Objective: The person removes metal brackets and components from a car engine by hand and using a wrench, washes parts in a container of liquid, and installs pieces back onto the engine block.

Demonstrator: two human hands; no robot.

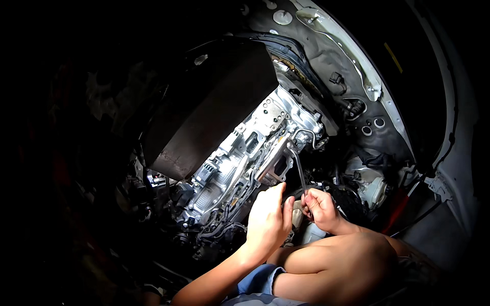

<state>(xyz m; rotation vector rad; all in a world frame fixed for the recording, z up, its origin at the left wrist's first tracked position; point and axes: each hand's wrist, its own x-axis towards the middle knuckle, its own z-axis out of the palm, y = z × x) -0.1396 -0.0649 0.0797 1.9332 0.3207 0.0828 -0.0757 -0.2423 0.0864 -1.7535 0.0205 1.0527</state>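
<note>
A white car body panel [459,153] curves down the right side of the scene, with a grey inner lining [326,56] dotted with round plugs arching across the far right. Left of centre, a big dark, boxy cover [214,102] slants from far centre down to the left, its lower edge scuffed. Below and right of it sits a silvery cast-metal engine assembly [245,153], ribbed and bracketed, running diagonally from near left to far right, with black hoses and wiring [214,229] bunched at its near end. A pale plastic reservoir [370,186] lies to the right, beside a red strut [398,209]. The person's left hand [268,217] rests at the near edge of the assembly, fingers together and gently curled, thumb up, holding nothing visible. The right hand [319,206], just beside it, is closed in a fist around the near end of a slim metal wrench [298,168], whose far end meets a fitting on the assembly's right side.
</note>
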